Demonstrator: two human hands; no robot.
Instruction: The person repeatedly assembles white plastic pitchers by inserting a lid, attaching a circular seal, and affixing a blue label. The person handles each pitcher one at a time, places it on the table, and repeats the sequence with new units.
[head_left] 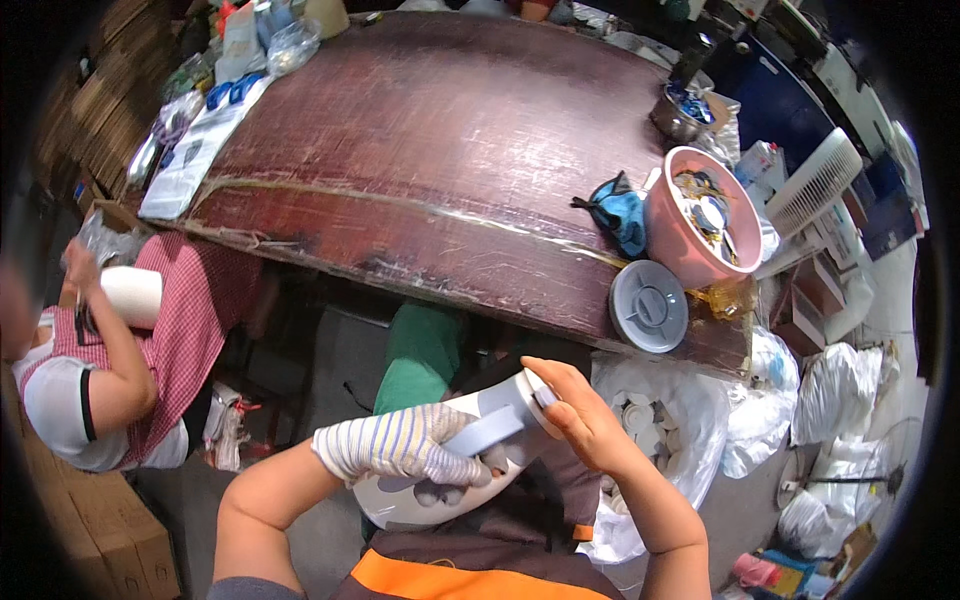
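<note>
At lower centre, a gloved left hand (400, 447) grips a white and grey plastic housing (470, 455) steady over the lap, while the bare right hand (580, 415) pinches its upper end; below the worktop (440, 150), parts wait in a pink tub (690, 225).

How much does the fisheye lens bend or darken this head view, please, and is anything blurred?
In the head view, the brown table edge bows strongly and the corners fall into black vignette; the left hand in its striped glove and the bare right hand on the white housing look sharp; the co-worker's raised hand at the left rim is motion-blurred.
</note>
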